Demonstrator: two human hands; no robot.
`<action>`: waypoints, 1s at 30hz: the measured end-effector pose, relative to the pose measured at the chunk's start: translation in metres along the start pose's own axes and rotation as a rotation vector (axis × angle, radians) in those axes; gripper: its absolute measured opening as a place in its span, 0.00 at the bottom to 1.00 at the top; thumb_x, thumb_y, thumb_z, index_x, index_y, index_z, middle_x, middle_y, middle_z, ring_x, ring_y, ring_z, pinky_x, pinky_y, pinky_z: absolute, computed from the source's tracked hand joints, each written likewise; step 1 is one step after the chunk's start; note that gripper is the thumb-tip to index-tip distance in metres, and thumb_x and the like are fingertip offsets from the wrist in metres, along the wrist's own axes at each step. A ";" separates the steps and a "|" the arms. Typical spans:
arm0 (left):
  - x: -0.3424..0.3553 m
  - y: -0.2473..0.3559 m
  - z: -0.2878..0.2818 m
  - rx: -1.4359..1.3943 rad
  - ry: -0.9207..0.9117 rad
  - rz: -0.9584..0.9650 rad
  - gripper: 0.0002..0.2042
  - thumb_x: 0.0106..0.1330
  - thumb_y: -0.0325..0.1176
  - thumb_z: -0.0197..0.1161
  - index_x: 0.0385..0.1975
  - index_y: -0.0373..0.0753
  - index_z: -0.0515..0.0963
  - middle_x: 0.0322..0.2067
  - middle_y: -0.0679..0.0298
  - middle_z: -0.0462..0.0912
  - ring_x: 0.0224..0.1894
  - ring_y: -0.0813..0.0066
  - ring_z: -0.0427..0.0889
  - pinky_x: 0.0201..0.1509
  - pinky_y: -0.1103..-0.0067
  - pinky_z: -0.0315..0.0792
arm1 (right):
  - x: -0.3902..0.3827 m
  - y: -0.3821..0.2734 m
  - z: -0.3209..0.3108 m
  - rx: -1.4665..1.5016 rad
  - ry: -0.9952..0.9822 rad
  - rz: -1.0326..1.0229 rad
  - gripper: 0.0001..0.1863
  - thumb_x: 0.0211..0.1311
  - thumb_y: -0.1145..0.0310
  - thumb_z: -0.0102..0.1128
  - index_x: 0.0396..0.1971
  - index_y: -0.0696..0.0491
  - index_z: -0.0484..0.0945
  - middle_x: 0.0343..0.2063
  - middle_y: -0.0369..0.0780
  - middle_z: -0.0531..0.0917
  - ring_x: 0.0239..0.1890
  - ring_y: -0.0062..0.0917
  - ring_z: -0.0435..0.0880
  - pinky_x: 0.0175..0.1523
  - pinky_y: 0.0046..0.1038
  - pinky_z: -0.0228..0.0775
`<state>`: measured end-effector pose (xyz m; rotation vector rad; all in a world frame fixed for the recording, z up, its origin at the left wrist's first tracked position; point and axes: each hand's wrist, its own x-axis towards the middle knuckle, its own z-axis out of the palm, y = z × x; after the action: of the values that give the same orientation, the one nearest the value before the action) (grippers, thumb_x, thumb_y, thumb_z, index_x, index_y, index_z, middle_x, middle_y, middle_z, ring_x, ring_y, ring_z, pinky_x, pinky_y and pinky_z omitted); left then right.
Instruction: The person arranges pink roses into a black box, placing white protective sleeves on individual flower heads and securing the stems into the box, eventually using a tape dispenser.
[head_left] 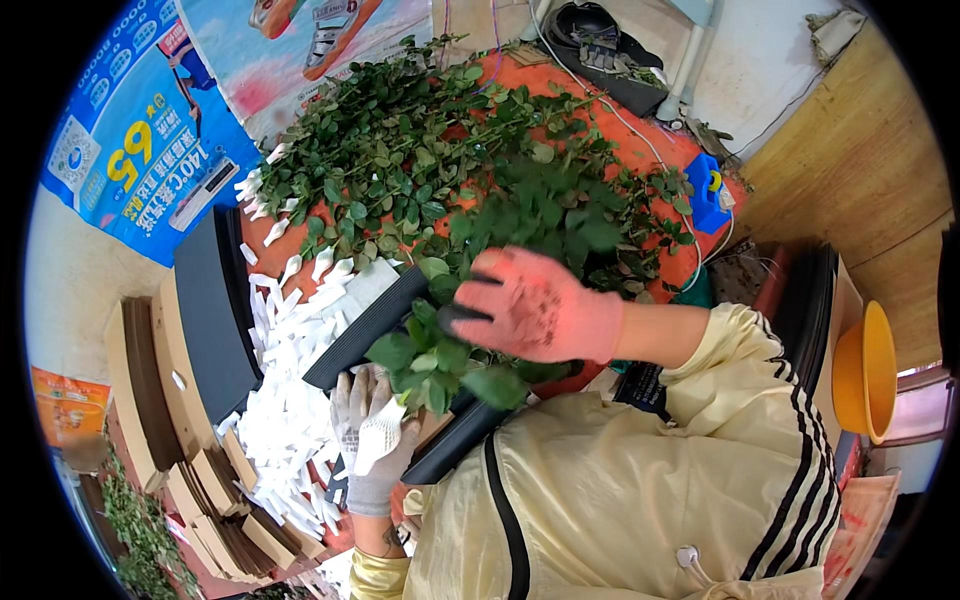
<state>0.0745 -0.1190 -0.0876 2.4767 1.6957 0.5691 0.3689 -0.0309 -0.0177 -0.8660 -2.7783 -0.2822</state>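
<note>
At lower centre: left hand (388,470), in a pale grey glove, beneath a bud in a white netted sleeve (380,437); fingers extend toward the top of the frame, thumb side to the right of the bud. Whether they close on it: cannot tell.

Just above and right of that bud: leafy green stem (430,365), its foliage below the right hand.

Centre: right hand (537,308), in a pink glove with dark patches, blurred; fingers spread, pointing left, over foliage.

Left of centre: black ridged strip (365,332), tilted, beside a spread pile of white sleeves (285,430).

Upper centre: broad heap of leafy stems (390,165) on a red-orange surface (680,150).

Upper right: blue holder (708,200), with a yellow part.

Left side: upright brown cardboard (185,355); above it, a blue poster (140,130).

Right edge: yellow basin (868,372).

Lower right: pale yellow jacket (620,480), black stripes on the sleeve.
</note>
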 end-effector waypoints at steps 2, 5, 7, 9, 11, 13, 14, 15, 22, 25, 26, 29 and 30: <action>0.007 0.000 -0.002 -0.141 -0.075 -0.043 0.36 0.46 0.34 0.70 0.61 0.38 0.70 0.57 0.48 0.73 0.62 0.45 0.69 0.67 0.60 0.60 | -0.002 0.019 -0.029 -0.099 0.100 0.030 0.17 0.49 0.59 0.62 0.42 0.43 0.79 0.40 0.35 0.78 0.46 0.35 0.75 0.49 0.37 0.71; 0.012 0.000 -0.012 -0.173 -0.075 -0.080 0.31 0.47 0.36 0.73 0.54 0.34 0.75 0.48 0.49 0.78 0.51 0.46 0.76 0.55 0.60 0.70 | -0.007 0.054 -0.079 -0.252 0.329 0.105 0.16 0.48 0.60 0.62 0.40 0.43 0.80 0.40 0.35 0.78 0.46 0.36 0.75 0.47 0.38 0.72; 0.009 0.004 -0.020 -0.339 -0.150 -0.212 0.26 0.48 0.36 0.73 0.48 0.33 0.77 0.43 0.49 0.80 0.45 0.48 0.79 0.48 0.64 0.74 | -0.010 0.071 -0.105 -0.330 0.405 0.193 0.15 0.48 0.60 0.62 0.39 0.43 0.81 0.40 0.35 0.78 0.46 0.37 0.75 0.46 0.39 0.73; 0.003 0.009 -0.026 -0.433 -0.133 -0.219 0.22 0.47 0.33 0.73 0.42 0.34 0.79 0.37 0.52 0.82 0.39 0.50 0.81 0.44 0.65 0.75 | -0.013 0.078 -0.117 -0.396 0.392 0.302 0.18 0.45 0.65 0.65 0.41 0.47 0.82 0.41 0.36 0.79 0.48 0.38 0.76 0.49 0.40 0.73; -0.006 0.014 -0.031 -0.553 -0.030 -0.132 0.21 0.46 0.33 0.74 0.41 0.33 0.79 0.37 0.52 0.83 0.40 0.51 0.82 0.45 0.67 0.75 | -0.014 0.073 -0.111 -0.339 0.338 0.239 0.21 0.44 0.67 0.65 0.44 0.48 0.81 0.46 0.38 0.78 0.51 0.37 0.74 0.54 0.36 0.70; -0.013 0.018 -0.033 -0.632 -0.016 -0.174 0.21 0.47 0.31 0.75 0.42 0.32 0.80 0.37 0.52 0.83 0.40 0.52 0.83 0.46 0.68 0.76 | -0.016 0.058 -0.093 -0.306 0.166 0.230 0.23 0.44 0.68 0.65 0.46 0.48 0.80 0.48 0.38 0.76 0.53 0.36 0.73 0.58 0.33 0.68; -0.016 0.018 -0.033 -0.624 -0.029 -0.210 0.21 0.47 0.31 0.75 0.42 0.32 0.80 0.37 0.53 0.83 0.40 0.53 0.83 0.46 0.68 0.76 | -0.012 0.051 -0.078 -0.171 0.129 0.222 0.22 0.45 0.68 0.63 0.46 0.46 0.79 0.49 0.37 0.76 0.54 0.35 0.72 0.60 0.31 0.65; -0.019 0.018 -0.033 -0.617 -0.037 -0.247 0.21 0.47 0.30 0.74 0.42 0.31 0.80 0.38 0.53 0.83 0.39 0.54 0.83 0.45 0.68 0.76 | -0.008 0.043 -0.062 -0.036 0.093 0.220 0.20 0.47 0.68 0.60 0.45 0.45 0.79 0.49 0.37 0.75 0.55 0.34 0.70 0.63 0.29 0.61; -0.015 0.006 -0.024 -0.679 -0.009 -0.176 0.21 0.53 0.34 0.72 0.46 0.34 0.78 0.34 0.56 0.82 0.37 0.57 0.82 0.43 0.70 0.75 | 0.004 -0.014 0.013 0.081 -0.172 -0.106 0.22 0.53 0.58 0.57 0.49 0.46 0.76 0.48 0.38 0.74 0.57 0.38 0.68 0.64 0.40 0.58; -0.011 0.002 -0.028 -0.775 -0.028 -0.190 0.22 0.52 0.32 0.71 0.48 0.34 0.78 0.39 0.53 0.81 0.41 0.56 0.82 0.46 0.69 0.75 | 0.005 -0.018 0.045 0.216 -0.156 -0.133 0.29 0.53 0.53 0.59 0.56 0.49 0.72 0.48 0.36 0.75 0.56 0.34 0.72 0.66 0.41 0.58; -0.010 0.001 -0.032 -0.771 -0.069 -0.198 0.23 0.51 0.31 0.71 0.48 0.34 0.77 0.41 0.52 0.81 0.43 0.56 0.82 0.48 0.69 0.75 | 0.005 -0.017 0.056 0.219 -0.225 -0.116 0.30 0.53 0.53 0.59 0.56 0.49 0.72 0.47 0.36 0.75 0.55 0.33 0.73 0.66 0.39 0.57; -0.002 -0.009 -0.042 -0.604 -0.005 0.046 0.27 0.50 0.30 0.72 0.52 0.32 0.75 0.50 0.53 0.79 0.55 0.59 0.76 0.53 0.70 0.73 | -0.004 -0.014 0.076 0.190 -0.069 -0.160 0.26 0.52 0.58 0.59 0.54 0.42 0.74 0.41 0.34 0.77 0.47 0.28 0.79 0.61 0.30 0.64; 0.000 -0.009 -0.041 -0.535 0.066 0.067 0.29 0.48 0.28 0.70 0.55 0.33 0.73 0.57 0.48 0.73 0.63 0.49 0.69 0.60 0.63 0.69 | -0.006 -0.013 0.079 0.693 -0.097 0.032 0.25 0.51 0.59 0.58 0.53 0.40 0.74 0.43 0.34 0.76 0.47 0.27 0.79 0.60 0.30 0.65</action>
<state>0.0523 -0.1208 -0.0522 2.1477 1.2632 0.9717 0.3544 -0.0252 -0.0960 -0.7403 -2.6316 0.7043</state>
